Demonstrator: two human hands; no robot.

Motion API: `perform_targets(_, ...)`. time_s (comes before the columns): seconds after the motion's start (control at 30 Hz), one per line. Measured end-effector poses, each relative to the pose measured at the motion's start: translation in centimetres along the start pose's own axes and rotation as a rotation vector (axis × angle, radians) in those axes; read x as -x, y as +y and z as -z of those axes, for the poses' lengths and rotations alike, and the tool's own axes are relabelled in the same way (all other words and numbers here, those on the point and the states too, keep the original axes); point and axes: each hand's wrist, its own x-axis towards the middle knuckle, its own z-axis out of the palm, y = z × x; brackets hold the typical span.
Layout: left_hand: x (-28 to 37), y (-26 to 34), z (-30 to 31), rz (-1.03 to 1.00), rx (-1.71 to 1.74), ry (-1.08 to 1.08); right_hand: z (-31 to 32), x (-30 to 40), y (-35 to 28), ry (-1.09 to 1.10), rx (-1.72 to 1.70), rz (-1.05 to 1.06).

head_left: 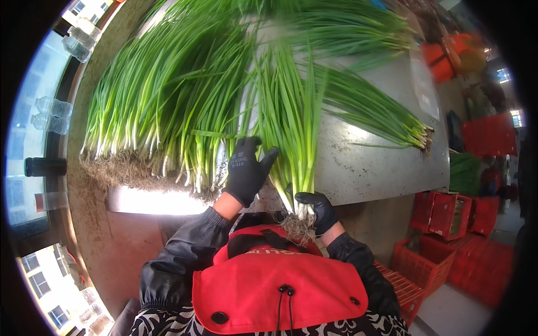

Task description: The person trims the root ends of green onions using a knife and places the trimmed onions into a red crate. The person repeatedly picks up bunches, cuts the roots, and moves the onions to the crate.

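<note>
My right hand (319, 210), in a black glove, grips a bunch of green onions (294, 138) near the white root ends. The roots hang over the table's near edge and the green leaves point away from me. My left hand (249, 168), gloved too, has its thumb spread from the fingers, just left of that bunch, with nothing seen in its grasp. Left of it lies a large pile of green onions (168, 92), hairy brown roots (122, 170) towards me. A smaller bunch (378, 109) lies to the right, roots at the right edge.
The metal table (378, 176) carries more green onions (353, 29) at its far side. Red plastic crates (424, 260) stand on the floor at right. Plastic bottles (52, 115) and a black container (45, 166) stand along the window at left.
</note>
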Motion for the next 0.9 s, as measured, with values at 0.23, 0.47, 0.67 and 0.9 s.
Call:
perform_targets(0.23, -4.3, 2.9, -1.3, -0.887, -0.075, -0.511, -0.8, -0.2, -0.5, 0.038, 0.207, 0.049)
perform_targets(0.47, -4.0, 4.5, -1.2, -1.086, -0.455, -0.669, 0.4, -0.3, 0.3, 0.072, 0.268, 0.022)
perform_targets(0.67, 0.2, 4.4, -0.7, -0.668, -0.393, -0.748, 0.8, -0.8, 0.1, 0.081, 0.152, 0.049)
perform_targets(0.9, 1.6, 5.4, -1.3, -0.464, -0.318, -0.781, -0.4, -0.7, 0.3, -0.015, 0.581, 0.304)
